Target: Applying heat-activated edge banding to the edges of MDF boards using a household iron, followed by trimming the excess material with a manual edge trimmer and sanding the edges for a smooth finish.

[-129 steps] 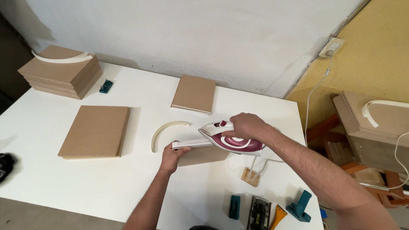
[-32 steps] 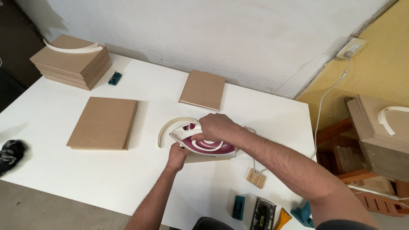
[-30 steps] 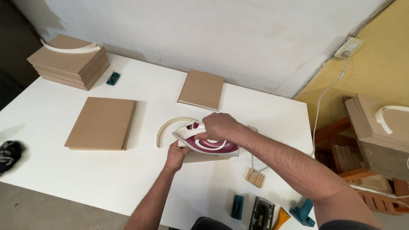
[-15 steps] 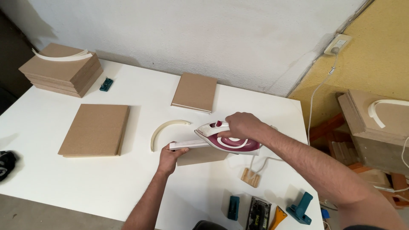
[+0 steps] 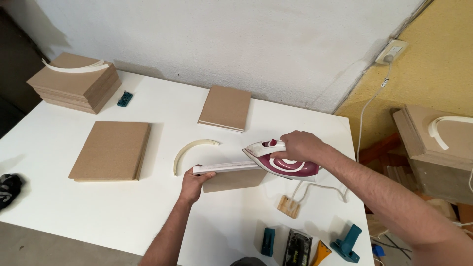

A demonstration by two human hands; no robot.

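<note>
At the far left of the white table [image 5: 98, 207] a dark bundle [image 5: 10, 189] lies at the edge, with a stack of brown boards [image 5: 74, 88] at the back corner, a pale curved strip [image 5: 74, 66] on top and a small teal block [image 5: 124, 98] just beside it. A flat pair of boards [image 5: 111, 150] lies nearer, then a loose curved edging strip [image 5: 189, 152] and a single board [image 5: 225, 108] by the wall. The left hand [image 5: 194, 182] grips the left end of an upright board [image 5: 231, 178] with white edging [image 5: 224, 168] along its top. The right hand [image 5: 298, 146] is closed around the handle of a maroon and white clothes iron [image 5: 281, 160], which rests on the right end of that edging. Its cord [image 5: 320, 187] trails by a small wooden block [image 5: 288, 206]; teal tools [image 5: 347, 241] lie at the near right edge.
</note>
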